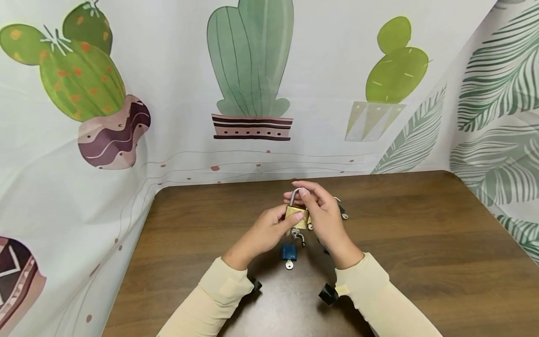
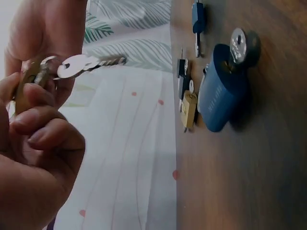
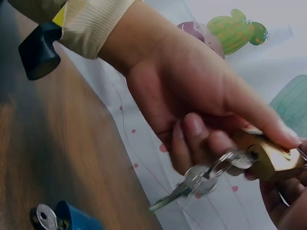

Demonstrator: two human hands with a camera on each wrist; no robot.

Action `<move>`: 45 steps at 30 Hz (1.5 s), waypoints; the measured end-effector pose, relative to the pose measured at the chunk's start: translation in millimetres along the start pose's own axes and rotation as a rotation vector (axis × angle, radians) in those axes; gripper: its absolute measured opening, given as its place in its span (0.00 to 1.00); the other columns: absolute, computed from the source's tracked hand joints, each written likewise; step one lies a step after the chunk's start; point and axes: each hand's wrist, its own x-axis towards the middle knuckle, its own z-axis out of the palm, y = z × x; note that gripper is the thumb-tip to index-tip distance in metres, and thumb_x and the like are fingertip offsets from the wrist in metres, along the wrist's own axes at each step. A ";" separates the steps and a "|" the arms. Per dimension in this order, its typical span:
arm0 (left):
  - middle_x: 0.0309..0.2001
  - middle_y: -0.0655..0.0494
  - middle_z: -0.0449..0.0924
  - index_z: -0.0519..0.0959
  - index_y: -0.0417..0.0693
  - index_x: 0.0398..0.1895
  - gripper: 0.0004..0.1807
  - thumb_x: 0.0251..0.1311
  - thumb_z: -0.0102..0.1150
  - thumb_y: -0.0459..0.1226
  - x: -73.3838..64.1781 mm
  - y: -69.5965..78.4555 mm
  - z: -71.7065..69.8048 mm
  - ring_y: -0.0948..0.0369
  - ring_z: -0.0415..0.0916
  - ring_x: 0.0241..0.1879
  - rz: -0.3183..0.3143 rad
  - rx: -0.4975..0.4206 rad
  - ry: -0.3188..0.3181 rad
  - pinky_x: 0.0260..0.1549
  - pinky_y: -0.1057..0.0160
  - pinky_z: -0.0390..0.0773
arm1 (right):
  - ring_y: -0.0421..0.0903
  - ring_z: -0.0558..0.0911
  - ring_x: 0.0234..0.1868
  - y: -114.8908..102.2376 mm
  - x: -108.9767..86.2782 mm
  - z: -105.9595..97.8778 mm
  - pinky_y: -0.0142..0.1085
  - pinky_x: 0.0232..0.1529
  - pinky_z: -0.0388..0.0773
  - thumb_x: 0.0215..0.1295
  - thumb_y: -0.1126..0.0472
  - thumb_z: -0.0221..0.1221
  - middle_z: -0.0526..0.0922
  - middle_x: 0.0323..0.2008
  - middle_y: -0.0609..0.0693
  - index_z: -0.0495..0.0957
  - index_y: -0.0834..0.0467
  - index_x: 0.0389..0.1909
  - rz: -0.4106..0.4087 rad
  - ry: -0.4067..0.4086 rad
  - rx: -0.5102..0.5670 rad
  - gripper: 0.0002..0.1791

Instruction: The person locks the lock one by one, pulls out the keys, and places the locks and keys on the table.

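My left hand [image 1: 267,229] grips the body of a brass padlock [image 1: 296,217], thumb across its front. The padlock's steel shackle [image 1: 293,196] points up, and my right hand [image 1: 326,217] pinches its curved top between thumb and fingers. The shackle's far end is hidden behind those fingers. Keys [image 3: 201,181] hang from the bottom of the brass padlock, one of them in its keyhole. Below the hands, on the table, lies a blue padlock [image 1: 288,252] with a key [image 1: 289,265] in it.
More small padlocks lie on the brown wooden table [image 1: 202,220], partly hidden by my right hand; a small brass padlock [image 2: 189,110] and a dark blue one [image 2: 198,18] show in the left wrist view. A cactus-print cloth [image 1: 177,93] hangs behind the table.
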 end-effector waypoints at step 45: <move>0.16 0.57 0.65 0.73 0.44 0.34 0.16 0.77 0.50 0.45 -13.1 22.0 31.9 0.66 0.62 0.14 0.028 -0.125 0.121 0.15 0.70 0.65 | 0.45 0.89 0.40 -8.3 -13.2 21.2 0.42 0.56 0.82 0.84 0.60 0.36 0.84 0.37 0.50 0.69 0.58 0.47 -0.080 0.052 0.283 0.13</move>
